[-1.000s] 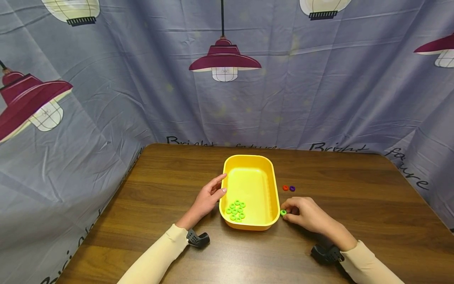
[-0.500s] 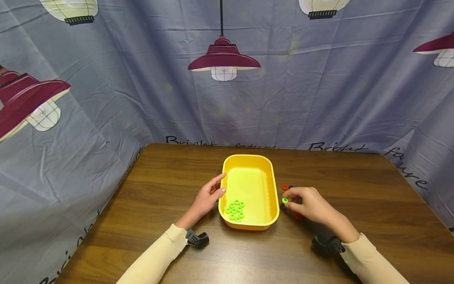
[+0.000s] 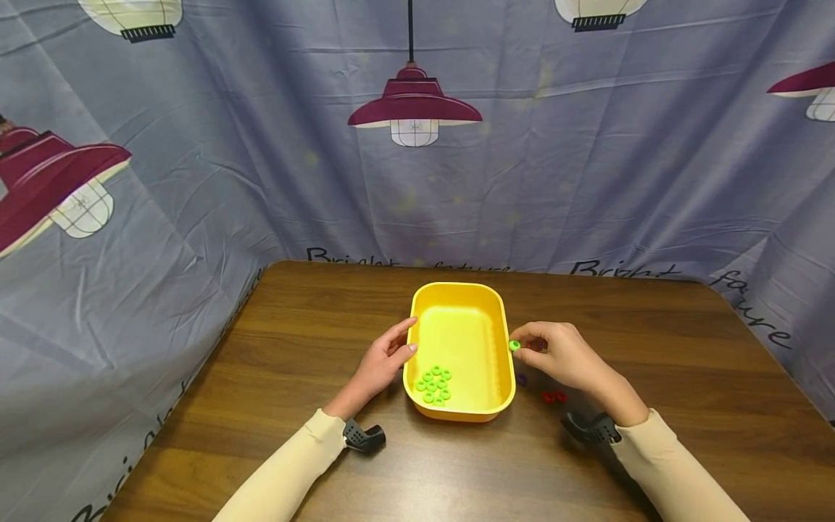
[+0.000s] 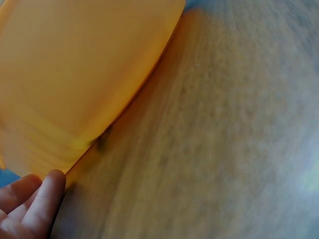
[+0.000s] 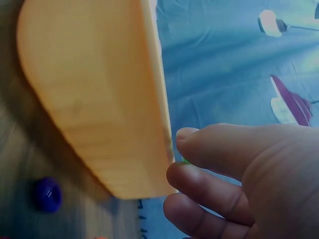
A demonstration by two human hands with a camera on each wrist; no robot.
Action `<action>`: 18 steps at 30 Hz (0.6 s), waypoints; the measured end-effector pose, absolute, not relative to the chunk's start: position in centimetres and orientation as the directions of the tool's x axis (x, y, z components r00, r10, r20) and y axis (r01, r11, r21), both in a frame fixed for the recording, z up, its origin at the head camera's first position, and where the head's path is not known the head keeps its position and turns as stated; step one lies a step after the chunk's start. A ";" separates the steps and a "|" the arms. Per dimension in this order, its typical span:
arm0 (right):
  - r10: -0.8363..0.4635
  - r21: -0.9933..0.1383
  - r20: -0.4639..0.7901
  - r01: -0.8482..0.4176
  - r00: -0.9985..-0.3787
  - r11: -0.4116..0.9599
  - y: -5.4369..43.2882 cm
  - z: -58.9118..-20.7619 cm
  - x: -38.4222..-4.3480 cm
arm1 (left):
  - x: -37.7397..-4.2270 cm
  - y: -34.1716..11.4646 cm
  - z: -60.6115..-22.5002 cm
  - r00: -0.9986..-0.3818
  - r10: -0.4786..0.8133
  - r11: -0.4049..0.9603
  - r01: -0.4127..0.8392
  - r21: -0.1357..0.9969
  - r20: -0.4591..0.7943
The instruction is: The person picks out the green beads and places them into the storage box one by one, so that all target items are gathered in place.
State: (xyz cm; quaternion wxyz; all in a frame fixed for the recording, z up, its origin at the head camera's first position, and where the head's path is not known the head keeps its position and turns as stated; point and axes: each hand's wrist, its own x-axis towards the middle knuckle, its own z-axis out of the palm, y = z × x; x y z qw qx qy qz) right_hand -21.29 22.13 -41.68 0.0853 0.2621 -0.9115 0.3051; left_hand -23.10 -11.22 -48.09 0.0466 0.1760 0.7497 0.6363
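Between thumb and fingers my right hand pinches a green ring-shaped bead, held up beside the right rim of a yellow bin. In the right wrist view only a sliver of that green bead shows between the fingertips. Several green beads lie in the bin's near left corner. My left hand rests against the bin's left side, thumb and fingertips at the rim. The left wrist view shows its fingers touching the outer wall.
Right of the bin lie a purple bead and red beads on the wooden table. Another dark bead is mostly hidden behind the right fingers. A printed curtain hangs behind the table.
My right hand has lifted the green bead off the table and carried it away from me, then left to the bin's rim. The left hand stays in place.
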 end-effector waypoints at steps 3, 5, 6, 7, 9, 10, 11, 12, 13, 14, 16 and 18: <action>-0.432 -0.517 0.305 -0.528 -0.849 0.673 21.4 -41.4 -21.6 | -23.1 -11.2 -48.2 -0.934 0.322 0.128 0.202 0.971 0.152; -0.432 -0.511 0.310 -0.532 -0.847 0.676 20.9 -41.2 -21.8 | -23.1 -11.2 -48.2 -0.936 0.321 0.130 0.197 0.972 0.147; -0.429 -0.502 0.319 -0.535 -0.845 0.680 20.6 -41.1 -21.9 | -23.1 -11.2 -48.2 -0.936 0.321 0.131 0.196 0.972 0.145; -0.428 -0.497 0.328 -0.539 -0.842 0.680 20.4 -41.0 -22.0 | -23.0 -11.2 -48.1 -0.937 0.319 0.133 0.194 0.972 0.143; -0.424 -0.490 0.347 -0.547 -0.837 0.679 19.9 -40.8 -22.1 | -23.0 -11.2 -48.1 -0.936 0.320 0.133 0.197 0.971 0.146; -0.425 -0.486 0.356 -0.553 -0.832 0.677 19.6 -40.8 -22.2 | -23.1 -11.2 -48.1 -0.936 0.320 0.133 0.197 0.971 0.146; -0.427 -0.484 0.361 -0.558 -0.829 0.674 19.4 -40.7 -22.3 | -23.1 -11.2 -48.1 -0.935 0.322 0.130 0.202 0.971 0.151; -0.433 -0.486 0.362 -0.563 -0.826 0.668 19.2 -40.6 -22.3 | -23.1 -11.2 -48.1 -0.934 0.323 0.129 0.206 0.970 0.156; -0.439 -0.488 0.360 -0.567 -0.823 0.664 18.9 -40.6 -22.4 | -23.1 -11.2 -48.1 -0.933 0.324 0.129 0.208 0.969 0.158; -0.444 -0.490 0.356 -0.569 -0.822 0.660 18.7 -40.6 -22.5 | -23.1 -11.3 -48.1 -0.932 0.326 0.128 0.211 0.969 0.160; -0.457 -0.496 0.348 -0.574 -0.819 0.651 18.2 -40.5 -22.6 | -23.2 -11.3 -48.1 -0.932 0.327 0.129 0.211 0.969 0.159; -0.468 -0.503 0.338 -0.577 -0.817 0.644 17.7 -40.5 -22.8 | -23.2 -11.3 -48.1 -0.932 0.327 0.130 0.206 0.970 0.155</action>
